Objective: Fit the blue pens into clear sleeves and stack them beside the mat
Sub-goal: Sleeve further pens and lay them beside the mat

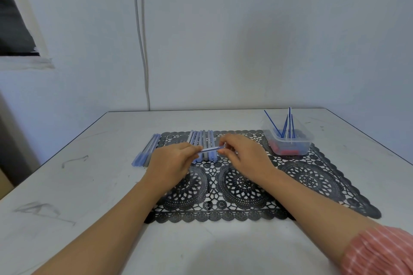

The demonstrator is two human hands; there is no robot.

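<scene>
Both hands meet over the black lace mat (312,176). My left hand (172,163) pinches one end of a clear sleeve (210,149) with a blue pen inside it, held level above the mat. My right hand (243,156) pinches the other end. Behind them a row of several clear sleeves (202,138) lies on the mat's far left part. A stack of finished sleeved pens (146,152) lies on the table just left of the mat. A clear plastic tub (288,140) on the mat's far right corner holds several thin blue pens (288,123) standing up and red and dark small parts.
The white table (89,185) meets a pale wall at its far edge (201,110). A white cable (143,51) runs down the wall. A pink striped sleeve (380,250) covers my right upper arm.
</scene>
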